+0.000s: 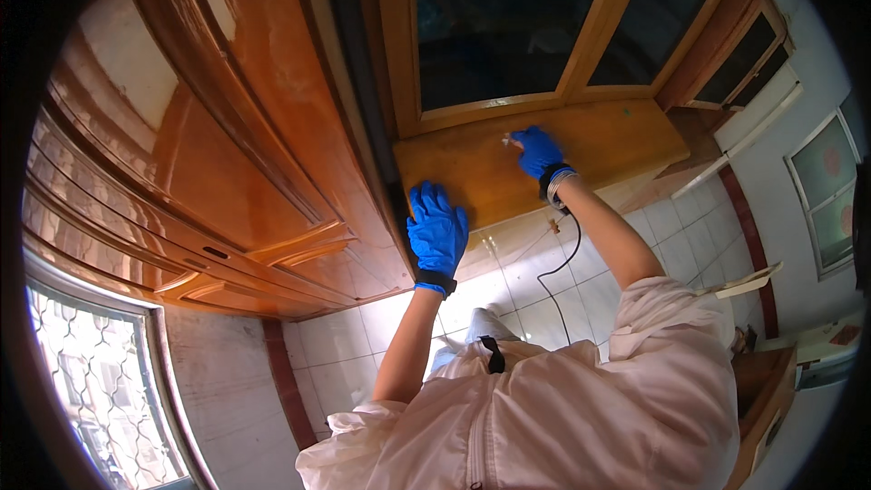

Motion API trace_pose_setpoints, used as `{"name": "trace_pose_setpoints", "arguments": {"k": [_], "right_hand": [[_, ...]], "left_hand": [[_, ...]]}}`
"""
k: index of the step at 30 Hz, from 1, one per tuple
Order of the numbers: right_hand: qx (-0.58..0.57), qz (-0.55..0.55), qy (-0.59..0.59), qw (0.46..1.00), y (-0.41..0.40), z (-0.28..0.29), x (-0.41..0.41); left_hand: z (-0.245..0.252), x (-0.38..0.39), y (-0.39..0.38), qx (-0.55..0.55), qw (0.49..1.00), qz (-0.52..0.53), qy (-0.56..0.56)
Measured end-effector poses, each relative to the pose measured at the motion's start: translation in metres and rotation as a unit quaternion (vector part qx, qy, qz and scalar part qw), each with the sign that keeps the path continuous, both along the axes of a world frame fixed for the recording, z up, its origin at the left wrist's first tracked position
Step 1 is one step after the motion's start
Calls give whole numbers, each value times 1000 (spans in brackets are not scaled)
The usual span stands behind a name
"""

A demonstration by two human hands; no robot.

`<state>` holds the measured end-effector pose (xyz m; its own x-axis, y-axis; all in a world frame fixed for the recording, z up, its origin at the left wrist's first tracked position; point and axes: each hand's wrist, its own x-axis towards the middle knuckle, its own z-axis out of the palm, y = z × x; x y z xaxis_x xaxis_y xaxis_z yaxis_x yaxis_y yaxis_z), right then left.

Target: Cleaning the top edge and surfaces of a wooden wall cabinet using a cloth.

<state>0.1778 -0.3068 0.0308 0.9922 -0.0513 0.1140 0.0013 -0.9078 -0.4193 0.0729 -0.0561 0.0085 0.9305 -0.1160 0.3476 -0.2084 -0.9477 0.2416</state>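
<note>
My left hand [437,230], in a blue glove with a black wristband, lies flat with its fingers spread at the left end of a wooden ledge [469,180]. Farther right, my right hand [539,150], also blue-gloved, rests on the same ledge below the glass-paned wooden frame. Its fingers are bent around a small whitish thing [507,140], perhaps a piece of cloth or paper; I cannot tell which. A black band and a coiled light-coloured cord sit at the right wrist, and a dark cable [563,265] hangs from there towards the floor.
A glossy wooden cabinet [204,150] rises close on the left. Dark glass panes [497,27] in a wooden frame stand behind the ledge. White floor tiles [340,340] show below. A barred window [102,381] is at lower left, a white-framed window [827,190] at far right.
</note>
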Motion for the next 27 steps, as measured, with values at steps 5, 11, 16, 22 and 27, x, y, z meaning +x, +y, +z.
{"name": "trace_pose_setpoints", "arguments": {"k": [5, 11, 16, 22, 27], "right_hand": [[-21, 176, -74, 981, 82, 2, 8], [-174, 161, -76, 969, 112, 19, -7], [35, 238, -30, 970, 5, -16, 18], [60, 15, -36, 997, -8, -22, 22], [157, 109, -31, 981, 80, -25, 42]], "left_hand": [[-5, 1, 1, 2, 1000, 12, 12], [-12, -1, 12, 3, 1000, 17, 24], [-10, 5, 0, -12, 1000, -1, -17], [-5, 1, 2, -5, 1000, 3, 8], [-4, 2, -1, -1, 1000, 0, 6]]}}
